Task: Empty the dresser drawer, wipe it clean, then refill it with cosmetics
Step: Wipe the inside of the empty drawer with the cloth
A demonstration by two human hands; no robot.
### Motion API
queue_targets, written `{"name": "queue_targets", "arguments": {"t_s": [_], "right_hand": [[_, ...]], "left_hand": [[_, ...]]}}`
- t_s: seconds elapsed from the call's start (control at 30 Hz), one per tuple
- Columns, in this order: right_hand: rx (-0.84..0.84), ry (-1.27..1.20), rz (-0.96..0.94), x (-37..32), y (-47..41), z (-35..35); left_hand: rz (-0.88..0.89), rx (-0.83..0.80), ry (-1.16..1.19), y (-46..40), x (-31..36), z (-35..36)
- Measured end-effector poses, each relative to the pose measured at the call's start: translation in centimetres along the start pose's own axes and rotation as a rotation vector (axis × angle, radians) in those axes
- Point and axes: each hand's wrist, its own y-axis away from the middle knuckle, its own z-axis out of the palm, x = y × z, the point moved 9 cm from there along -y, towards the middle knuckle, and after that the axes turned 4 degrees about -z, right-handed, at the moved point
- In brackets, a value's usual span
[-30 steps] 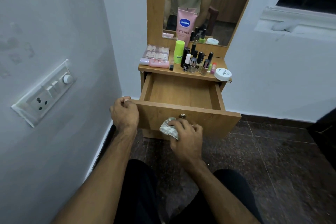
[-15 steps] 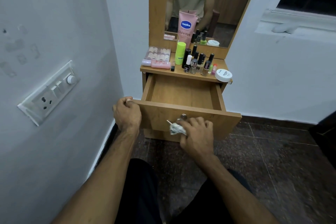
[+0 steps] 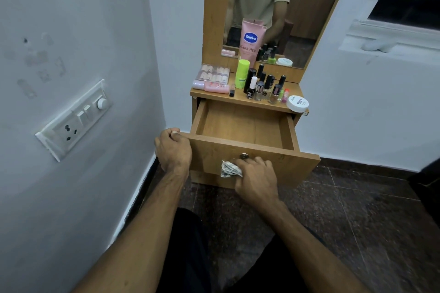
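Drawer (image 3: 242, 126) open, bare; right hand (image 3: 258, 179) gripping cloth (image 3: 229, 169) against its front.

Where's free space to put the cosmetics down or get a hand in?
The drawer floor is bare between its side walls, open from above. The dresser top is crowded: nail polish bottles, green bottle, white jar overhanging the right front edge. Only a thin front strip is free. The left hand holds the drawer's left corner; the right hand presses a cloth on its front.

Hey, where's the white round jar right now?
In the head view, the white round jar sits at the front right corner of the dresser top, just right of the nail polish bottles, above the open drawer.
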Motion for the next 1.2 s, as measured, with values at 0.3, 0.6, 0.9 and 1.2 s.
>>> {"name": "queue_targets", "arguments": {"t_s": [0.3, 0.6, 0.9, 1.2], "right_hand": [[-0.028, -0.063, 0.135, 1.4, 0.7, 0.4], [-0.034, 0.009, 0.068, 3.3, 1.8, -0.9], [0.29, -0.173, 0.165, 3.8, 2.7, -9.0], [-0.147, -0.273, 0.139, 3.6, -2.6, -6.1]], "left_hand": [[0.034, -0.01, -0.062, 0.3, 0.7, -0.2], [0.049, -0.005, -0.098, 0.5, 0.6, -0.5], [0.11, -0.117, -0.233, 0.7, 1.0, -0.6], [0.166, -0.163, -0.398, -0.3, 1.6, -0.8]]}}
